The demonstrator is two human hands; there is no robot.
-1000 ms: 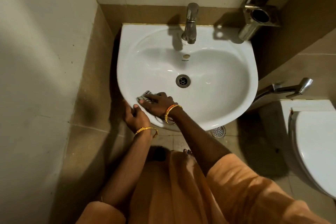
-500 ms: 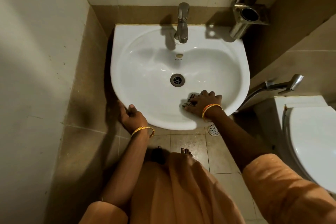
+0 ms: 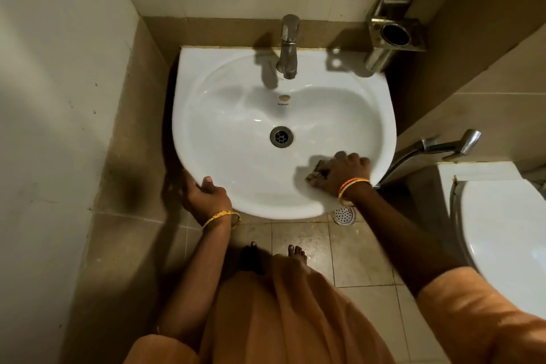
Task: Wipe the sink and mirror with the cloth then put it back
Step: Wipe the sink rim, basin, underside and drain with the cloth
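- Down in the white sink point(image 3: 236, 115), the right hand point(image 3: 344, 170) presses flat on a small dark cloth point(image 3: 319, 171) against the near right side of the bowl.
- Only an edge of the cloth shows past the fingers.
- The left hand point(image 3: 206, 196) grips the sink's near left rim, thumb on top.
- The drain point(image 3: 281, 136) sits mid-bowl, the tap point(image 3: 288, 47) at the back.

Right hand point(image 3: 344, 170) slid cloth point(image 3: 318, 171) rightward, seemingly onto the sink's point(image 3: 206, 115) rim.
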